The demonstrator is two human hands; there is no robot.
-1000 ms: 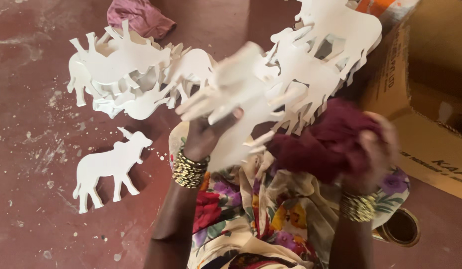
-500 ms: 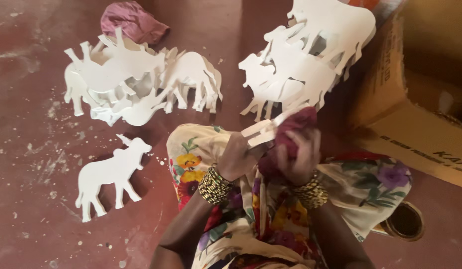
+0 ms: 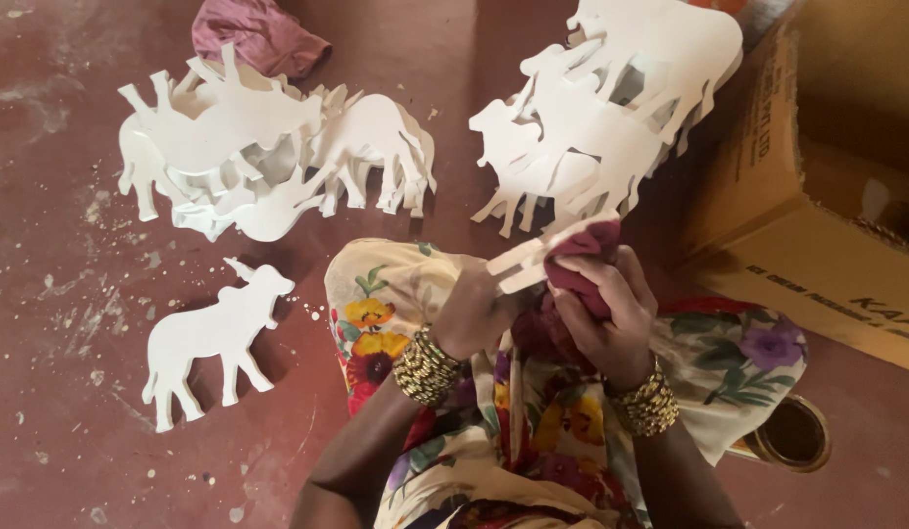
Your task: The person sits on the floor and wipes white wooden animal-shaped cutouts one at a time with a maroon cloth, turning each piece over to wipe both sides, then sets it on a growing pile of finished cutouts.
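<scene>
While the left hand (image 3: 474, 313) is gripping a white animal cutout (image 3: 533, 263) over the lap, fingers closed around its body, the right hand (image 3: 601, 309) is pressing a dark red cloth (image 3: 587, 245) against the cutout's upper edge, fingers curled tight on the cloth. Gold bangles (image 3: 427, 367) are circling both wrists. One cow cutout (image 3: 214, 333) is lying alone on the red floor (image 3: 62, 441); two cutout piles (image 3: 268, 147) are lying beyond the knees. A cardboard box (image 3: 827, 196) is standing near the right hand.
</scene>
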